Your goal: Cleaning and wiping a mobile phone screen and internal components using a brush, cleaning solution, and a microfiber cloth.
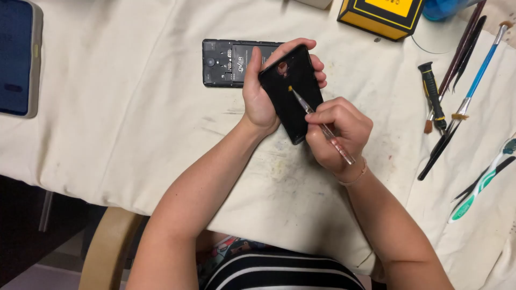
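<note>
My left hand [262, 91] holds a black phone back cover [293, 88] tilted above the table, fingers wrapped round its far edge. My right hand [337, 129] grips a thin clear-handled paintbrush [317, 119] like a pen. The brush's small yellowish tip touches the inside of the cover, just below its round camera hole. Behind my left hand lies an opened black phone [226, 62] with its back off, flat on the cloth.
A stained white cloth [134, 107] covers the table. A phone in a grey case [19, 56] lies far left. A yellow-and-black box [379, 16] sits at the back. At the right lie a black screwdriver [432, 96], brushes [481, 67], tweezers and a green-white toothbrush [481, 182].
</note>
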